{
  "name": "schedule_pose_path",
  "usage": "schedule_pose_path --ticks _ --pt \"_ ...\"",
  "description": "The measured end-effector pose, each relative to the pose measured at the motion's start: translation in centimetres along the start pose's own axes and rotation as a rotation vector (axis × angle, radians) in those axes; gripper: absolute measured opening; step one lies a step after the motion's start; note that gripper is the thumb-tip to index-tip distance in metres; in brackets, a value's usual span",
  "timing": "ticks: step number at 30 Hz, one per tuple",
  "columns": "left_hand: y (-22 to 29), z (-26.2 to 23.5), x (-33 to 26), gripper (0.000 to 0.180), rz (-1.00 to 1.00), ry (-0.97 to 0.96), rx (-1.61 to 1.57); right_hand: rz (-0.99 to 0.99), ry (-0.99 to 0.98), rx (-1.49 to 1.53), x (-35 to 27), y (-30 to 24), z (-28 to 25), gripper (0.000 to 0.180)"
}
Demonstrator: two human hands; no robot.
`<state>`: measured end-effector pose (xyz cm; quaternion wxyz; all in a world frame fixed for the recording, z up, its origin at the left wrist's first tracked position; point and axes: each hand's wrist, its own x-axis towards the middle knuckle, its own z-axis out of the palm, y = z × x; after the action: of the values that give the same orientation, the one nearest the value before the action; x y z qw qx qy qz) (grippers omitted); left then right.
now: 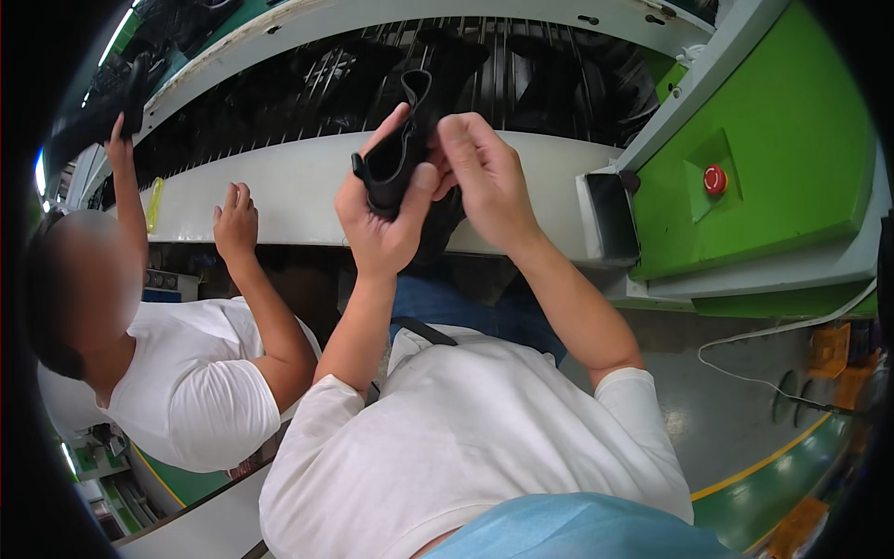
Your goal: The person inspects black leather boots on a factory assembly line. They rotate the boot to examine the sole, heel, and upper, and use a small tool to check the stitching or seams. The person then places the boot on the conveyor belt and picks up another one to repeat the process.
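While both hands meet at centre frame, the left hand (377,219) fingers clasp a black shoe upper (410,140), the right hand (484,172) pinching its edge at three o'clock, above the conveyor (298,186); a co-worker's hand (235,222) rests at nine o'clock.

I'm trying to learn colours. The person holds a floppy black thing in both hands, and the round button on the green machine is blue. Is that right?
Not quite. The round button on the green machine is red, not blue, as the head view shows. The rest is right: the left hand and the right hand both hold the floppy black thing.
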<state>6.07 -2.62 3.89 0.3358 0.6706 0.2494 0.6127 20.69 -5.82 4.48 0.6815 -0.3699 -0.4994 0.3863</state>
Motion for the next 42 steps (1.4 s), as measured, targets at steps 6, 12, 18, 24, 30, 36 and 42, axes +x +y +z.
schedule_pose_path --ticks 6,12,18,24,30,36,42 --pt "0.6 0.4 0.0 0.035 0.004 0.023 0.003 0.0 -0.06 0.085 0.2 -1.9 1.1 0.03" --pt "0.1 -0.4 0.1 0.032 0.043 0.026 0.068 0.14 -0.154 0.188 -0.2 -0.2 -0.7 0.027" --pt "-1.0 -0.9 -1.7 0.026 -0.119 0.132 0.008 0.535 -0.172 -0.018 -6.4 7.2 -4.6 0.024" --pt "-4.7 -0.8 -3.4 0.028 -0.146 0.138 0.27 0.35 -0.079 -0.166 -9.2 9.3 -6.4 0.018" --pt "2.0 3.4 10.8 0.024 0.301 0.675 -0.149 0.288 -0.034 -0.287 -7.2 10.0 -7.7 0.019" --pt "4.6 5.2 32.5 0.027 0.705 0.689 0.246 0.188 -0.091 -0.593 1.2 11.9 -7.4 0.028" --pt "-5.8 2.2 42.7 0.045 0.459 0.192 0.808 0.125 -0.078 -1.03 11.7 15.3 -6.4 0.058"
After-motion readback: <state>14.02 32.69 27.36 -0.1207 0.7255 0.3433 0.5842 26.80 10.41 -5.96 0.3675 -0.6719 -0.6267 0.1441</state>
